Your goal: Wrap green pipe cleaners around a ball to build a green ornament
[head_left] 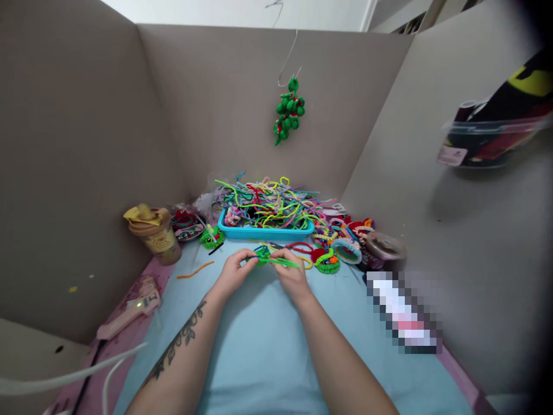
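Between my hands, above the blue cloth (254, 346), is a small green and blue pipe cleaner piece (262, 253). My left hand (237, 270) pinches its left side between thumb and fingers. On the right side my right hand (290, 275) is closed on the piece, and bright green pipe cleaner ends (285, 262) stick out past those fingers. Just right of the hands lies a green and red pipe cleaner figure (326, 260). Close behind them are a red-handled pair of scissors (301, 248) and a yellow loop (308, 263).
A blue tray (268, 233) heaped with colourful pipe cleaners stands at the back. At left are a lidded cup (154, 235), an orange pipe cleaner (195, 270) and a pink glue gun (129, 316). A pixelated screen (404, 317) lies right. Green decorations (289, 112) hang from a wire.
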`<state>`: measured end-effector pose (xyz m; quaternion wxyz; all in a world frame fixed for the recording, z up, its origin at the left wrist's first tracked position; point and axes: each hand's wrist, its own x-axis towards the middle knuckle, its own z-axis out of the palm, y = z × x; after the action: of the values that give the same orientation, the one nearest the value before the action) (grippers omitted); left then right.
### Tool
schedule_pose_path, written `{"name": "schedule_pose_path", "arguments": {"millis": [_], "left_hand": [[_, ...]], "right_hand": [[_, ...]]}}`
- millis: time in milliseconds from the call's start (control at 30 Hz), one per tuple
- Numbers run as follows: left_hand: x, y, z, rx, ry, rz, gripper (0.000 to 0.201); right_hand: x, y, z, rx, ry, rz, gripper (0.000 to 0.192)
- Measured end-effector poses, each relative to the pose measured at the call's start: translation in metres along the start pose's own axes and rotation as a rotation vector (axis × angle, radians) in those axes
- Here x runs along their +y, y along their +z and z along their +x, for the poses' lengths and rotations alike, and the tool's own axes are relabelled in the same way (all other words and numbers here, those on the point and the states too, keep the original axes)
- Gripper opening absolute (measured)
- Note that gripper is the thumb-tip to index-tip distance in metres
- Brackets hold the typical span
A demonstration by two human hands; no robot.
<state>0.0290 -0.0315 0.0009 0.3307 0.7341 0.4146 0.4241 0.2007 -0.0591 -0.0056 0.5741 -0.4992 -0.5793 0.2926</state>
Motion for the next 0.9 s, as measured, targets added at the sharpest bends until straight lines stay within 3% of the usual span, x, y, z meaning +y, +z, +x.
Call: {"name": "schedule_pose_path", "arguments": {"millis": [233, 467, 700, 900], "left_hand": [[0.008, -0.004, -0.001, -0.075, 0.061, 0.008, 0.017], [0.009, -0.003, -0.001, -0.142, 0.138, -0.048, 0.016], [0.006, -0.002, -0.002, -0.056, 0.045, -0.033, 0.017], [-0.001, 0.0, -0.002, -0.022, -0.047, -0.081, 0.017]], "right_hand": [[0.004, -0.002, 0.004, 0.061, -0.048, -0.019, 0.005], [0.013, -0.004, 0.009, -0.028, -0.157, 0.1, 0.003], [0.014, -0.007, 0.01, -0.041, 0.039, 0.185, 0.028], [0.011, -0.009, 0.012, 0.071, 0.152, 0.304, 0.021]]}}
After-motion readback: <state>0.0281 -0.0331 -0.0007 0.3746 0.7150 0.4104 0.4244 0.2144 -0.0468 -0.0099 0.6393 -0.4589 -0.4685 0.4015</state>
